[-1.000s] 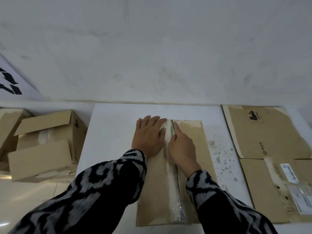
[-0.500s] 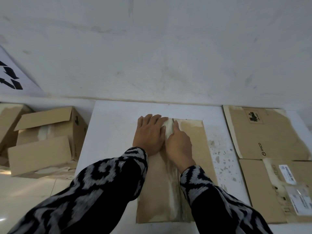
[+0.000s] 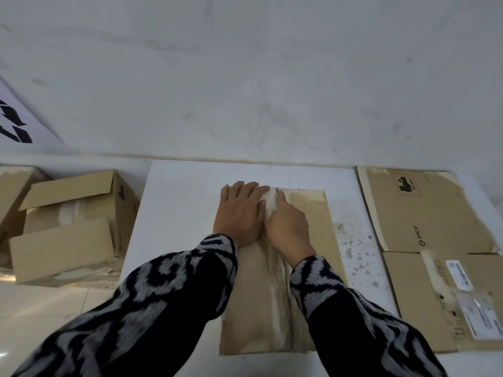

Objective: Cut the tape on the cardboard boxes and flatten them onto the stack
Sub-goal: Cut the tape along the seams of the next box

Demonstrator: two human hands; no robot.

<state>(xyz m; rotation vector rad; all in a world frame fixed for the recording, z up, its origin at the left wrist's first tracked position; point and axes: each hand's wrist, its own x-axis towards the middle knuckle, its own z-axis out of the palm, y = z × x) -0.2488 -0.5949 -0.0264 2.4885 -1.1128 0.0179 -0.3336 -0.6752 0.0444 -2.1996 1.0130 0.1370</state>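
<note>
Both hands work a flat brown cardboard box mid-worktop: left hand pressing flat with straight fingers, right hand gripping a thin blade at its glossy tape seam. Flattened boxes at the right edge read "PICO".

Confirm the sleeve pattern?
Black with grey swirling blotches, on both sleeves, clearest in the head view.

Left hand: lay flat, fingers straight, palm down.
Right hand: curled, index finger extended forward, beside the left.
</note>
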